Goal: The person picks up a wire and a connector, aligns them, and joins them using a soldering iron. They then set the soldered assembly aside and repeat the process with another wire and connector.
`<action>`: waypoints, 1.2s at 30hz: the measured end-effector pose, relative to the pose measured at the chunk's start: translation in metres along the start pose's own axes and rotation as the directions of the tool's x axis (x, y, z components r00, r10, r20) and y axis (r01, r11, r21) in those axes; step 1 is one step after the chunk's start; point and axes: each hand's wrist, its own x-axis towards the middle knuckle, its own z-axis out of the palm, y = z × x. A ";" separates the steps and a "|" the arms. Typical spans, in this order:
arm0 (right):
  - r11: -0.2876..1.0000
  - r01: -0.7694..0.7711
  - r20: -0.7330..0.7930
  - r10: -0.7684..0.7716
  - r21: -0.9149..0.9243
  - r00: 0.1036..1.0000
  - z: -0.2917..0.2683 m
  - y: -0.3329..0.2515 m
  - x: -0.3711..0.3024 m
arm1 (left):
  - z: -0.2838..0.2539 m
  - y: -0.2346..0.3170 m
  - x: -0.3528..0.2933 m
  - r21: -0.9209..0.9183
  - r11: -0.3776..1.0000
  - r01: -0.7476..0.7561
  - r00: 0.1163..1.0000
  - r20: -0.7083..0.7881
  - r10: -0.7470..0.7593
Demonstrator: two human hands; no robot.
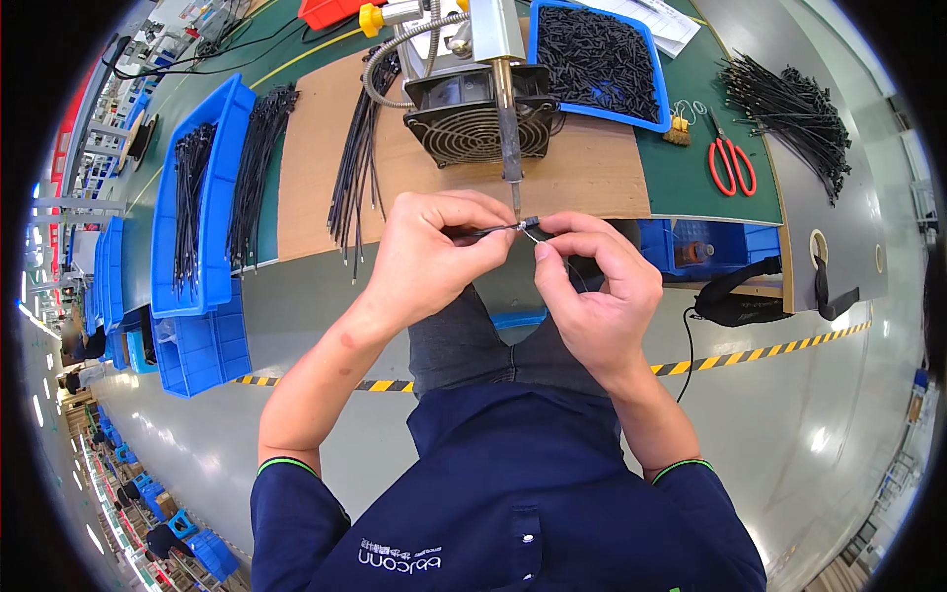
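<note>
L hand, grip closed: thumb + index pinch a black cable, its end held out btwn the hands, just below the iron; tip contact can't be told. R hand, grip closed: thumb + index pinch a thin silvery wire angled to the cable's end. A small black plug sits there, by the R index fingertip. Behind the iron: round-grilled fan on cardboard, w/ a cable bundle to its L. Farther L, on the green desk: 2nd bundle, then blue bin w/ more cables. R of fan: blue tray of small black pcs., brush, red-handled scissors.
</note>
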 end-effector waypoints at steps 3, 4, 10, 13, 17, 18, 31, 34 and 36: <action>1.000 0.003 -0.001 -0.003 0.008 1.000 0.000 0.001 0.001 | -0.001 0.002 0.001 0.004 1.000 0.010 1.000 0.004 -0.010; 1.000 0.005 0.000 -0.005 0.009 1.000 0.000 0.001 0.002 | -0.001 0.002 0.002 0.009 1.000 0.002 1.000 0.006 -0.002; 1.000 0.014 -0.002 -0.014 0.015 1.000 0.002 0.001 0.003 | -0.002 -0.001 0.002 0.015 0.999 -0.031 0.999 -0.017 0.032; 1.000 0.025 -0.005 -0.024 0.013 1.000 0.003 0.001 0.004 | -0.002 0.000 0.003 0.022 0.999 -0.031 0.999 -0.018 0.032; 0.999 0.032 -0.006 -0.032 0.012 0.999 0.002 0.001 0.005 | -0.002 0.002 0.003 0.005 1.000 -0.019 1.000 -0.013 0.019; 0.999 0.033 -0.004 -0.033 0.015 0.999 0.003 0.000 0.005 | -0.002 0.001 0.003 0.007 1.000 -0.018 1.000 -0.016 0.018; 1.000 0.020 -0.006 -0.020 -0.018 1.000 0.004 -0.002 0.005 | -0.002 0.002 0.004 0.008 1.000 -0.002 1.000 0.001 0.002; 0.999 0.030 -0.006 -0.030 -0.019 1.000 0.004 -0.001 0.006 | -0.002 0.000 0.004 -0.001 1.000 -0.021 1.000 -0.007 0.021; 0.999 0.037 -0.009 -0.037 -0.018 0.999 0.004 -0.001 0.006 | -0.003 0.000 0.004 0.000 1.000 -0.024 1.000 -0.004 0.024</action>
